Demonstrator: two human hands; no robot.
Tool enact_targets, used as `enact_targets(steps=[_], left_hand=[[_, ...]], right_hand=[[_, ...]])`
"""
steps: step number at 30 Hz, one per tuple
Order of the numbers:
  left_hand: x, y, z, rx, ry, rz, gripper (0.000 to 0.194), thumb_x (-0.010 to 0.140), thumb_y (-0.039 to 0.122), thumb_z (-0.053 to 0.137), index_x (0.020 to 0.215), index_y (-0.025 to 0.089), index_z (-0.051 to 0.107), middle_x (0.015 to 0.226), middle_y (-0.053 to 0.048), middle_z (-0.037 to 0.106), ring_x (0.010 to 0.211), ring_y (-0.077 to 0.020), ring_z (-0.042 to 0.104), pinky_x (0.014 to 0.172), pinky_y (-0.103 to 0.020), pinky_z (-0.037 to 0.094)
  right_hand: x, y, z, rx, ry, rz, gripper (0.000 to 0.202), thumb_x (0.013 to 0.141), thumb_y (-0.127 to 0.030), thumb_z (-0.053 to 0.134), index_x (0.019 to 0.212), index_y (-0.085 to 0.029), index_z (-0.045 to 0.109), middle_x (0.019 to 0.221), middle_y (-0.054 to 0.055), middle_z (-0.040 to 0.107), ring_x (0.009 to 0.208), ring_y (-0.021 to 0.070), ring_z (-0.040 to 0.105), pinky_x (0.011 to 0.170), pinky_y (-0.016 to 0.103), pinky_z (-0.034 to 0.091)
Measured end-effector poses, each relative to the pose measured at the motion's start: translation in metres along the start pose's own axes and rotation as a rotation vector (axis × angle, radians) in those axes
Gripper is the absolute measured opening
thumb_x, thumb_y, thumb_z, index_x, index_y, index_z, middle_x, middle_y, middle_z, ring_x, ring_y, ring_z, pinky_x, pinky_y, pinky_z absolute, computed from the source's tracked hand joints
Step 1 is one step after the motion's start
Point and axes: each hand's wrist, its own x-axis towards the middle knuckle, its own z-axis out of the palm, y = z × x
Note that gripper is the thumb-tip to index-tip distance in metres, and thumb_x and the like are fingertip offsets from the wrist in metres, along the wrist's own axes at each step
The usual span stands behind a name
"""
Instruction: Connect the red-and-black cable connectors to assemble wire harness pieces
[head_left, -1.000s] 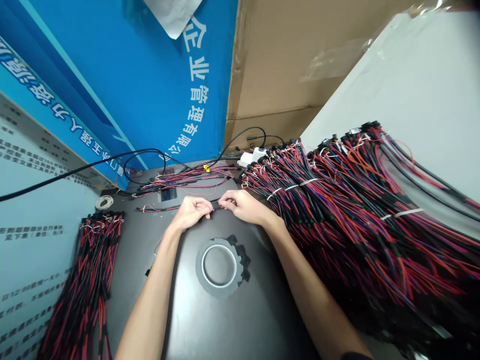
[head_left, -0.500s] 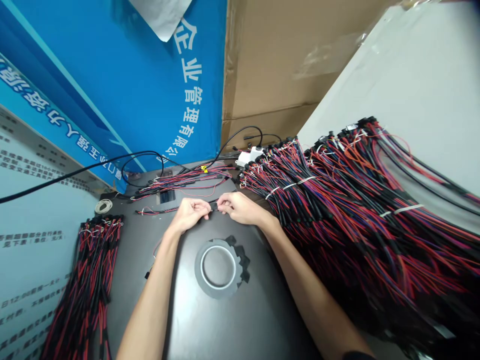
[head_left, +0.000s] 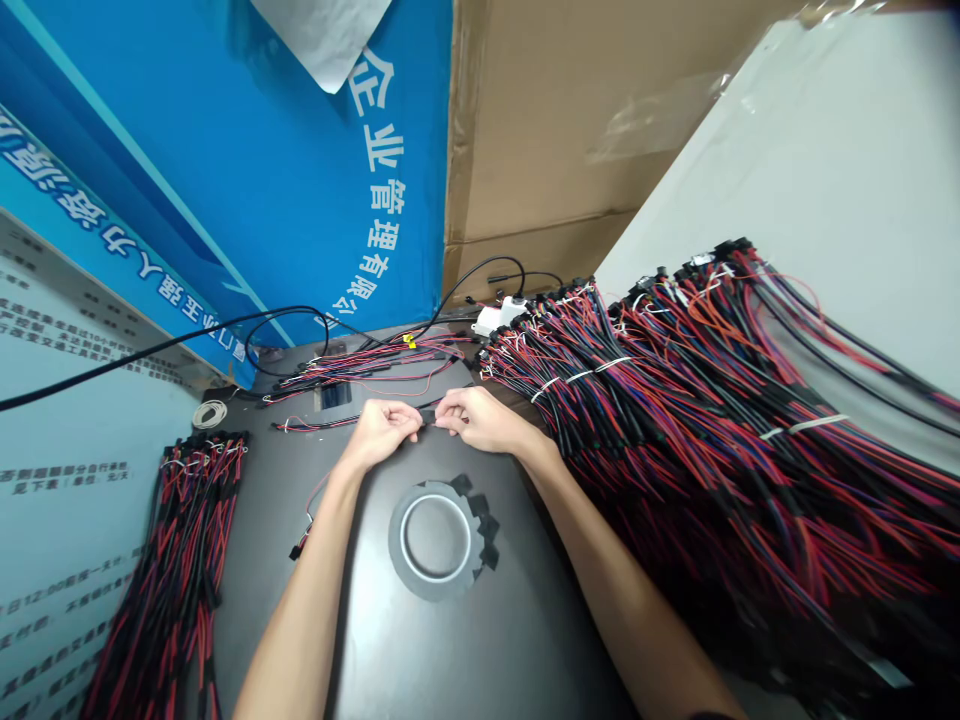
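Found left hand [head_left: 381, 432] and right hand [head_left: 481, 420] pinched nearly closed on dark strip [head_left: 427, 416] between them, on far side of tape roll [head_left: 395, 546]. Noted little movement over past second; judged handling unfinished.

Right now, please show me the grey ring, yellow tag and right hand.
Grey ring [head_left: 437, 591], head view: its near rim.
Yellow tag [head_left: 409, 341], head view: its middle.
Right hand [head_left: 481, 418], head view: back of hand.

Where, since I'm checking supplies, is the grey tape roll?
In the head view, the grey tape roll lies on the dark table, low and slightly left of centre, between the forearms.
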Motion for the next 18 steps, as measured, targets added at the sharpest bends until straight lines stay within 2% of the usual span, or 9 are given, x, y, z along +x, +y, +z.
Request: enact_targets(steps=[3, 18], left_hand=[[0.0006, -0.0024, 0.0006, -0.008, 0.021, 0.01, 0.017, 0.06, 0.024, 0.061, 0.067, 0.01, 0.067, 0.054, -0.002, 0.059, 0.051, -0.0092, 0.051, 0.053, -0.02, 0.036], [0.0015, -0.0033, 0.0073, -0.03, 0.118, -0.016, 0.018, 0.057, 0.023, 0.064, 0.065, 0.008, 0.068, 0.058, -0.004, 0.062, 0.05, -0.008, 0.05, 0.052, -0.019, 0.038]], right_hand=[[0.0007, 0.003, 0.0016, -0.03, 0.04, -0.017, 0.012, 0.083, -0.017, 0.057, 0.082, -0.01, 0.066, 0.079, 0.006, 0.064, 0.065, 0.0121, 0.055, 0.064, 0.023, 0.041], [0.002, 0.0083, 0.0002, 0.081, -0.002, -0.051, 0.018, 0.087, -0.025, 0.052, 0.084, -0.01, 0.063, 0.079, 0.005, 0.057, 0.069, 0.0131, 0.05, 0.066, 0.025, 0.038]])
